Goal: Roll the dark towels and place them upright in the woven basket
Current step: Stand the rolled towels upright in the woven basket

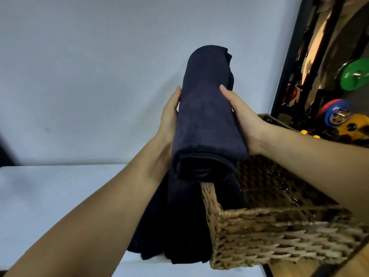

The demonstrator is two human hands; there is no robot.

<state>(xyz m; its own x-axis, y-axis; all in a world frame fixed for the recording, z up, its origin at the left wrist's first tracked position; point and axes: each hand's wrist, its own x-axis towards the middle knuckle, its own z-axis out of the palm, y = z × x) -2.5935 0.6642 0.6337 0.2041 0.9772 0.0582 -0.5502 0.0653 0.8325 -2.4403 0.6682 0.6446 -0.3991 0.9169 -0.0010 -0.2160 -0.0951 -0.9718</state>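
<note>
Dark navy rolled towel (207,116) is held raised and tilted between the left hand (169,122) and right hand (244,122), fingers clamped round its sides. Beneath the fingers, more dark folded towels (179,226) lie on the white tabletop (50,196), just beside the brown woven basket (259,236).

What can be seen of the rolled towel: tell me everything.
The rolled towel is dark navy soft cloth, wound into a thick roll with a stitched hem at its near end. It is held in the air, tilted, above the left rim of the basket. The left hand and right hand grip its sides.
</note>
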